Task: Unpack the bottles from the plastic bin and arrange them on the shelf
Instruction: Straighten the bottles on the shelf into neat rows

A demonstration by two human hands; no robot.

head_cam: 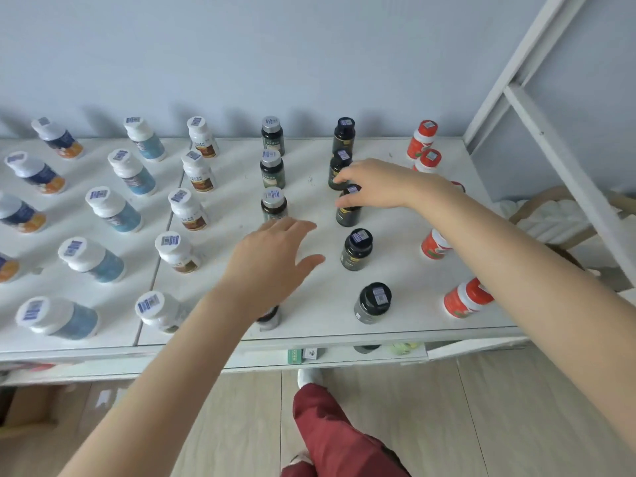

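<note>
While right hand (378, 184) grip pinches dark bottle (348, 215), blue-stickered cap (353, 190), left hand (272, 266) grip spread

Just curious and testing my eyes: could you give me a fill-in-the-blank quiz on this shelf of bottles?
The rightmost bottles on the shelf are ___. The right hand reaches over a column of dark bottles with ___ caps. The left hand holds ___.
Missing words: red; black; nothing.
</note>
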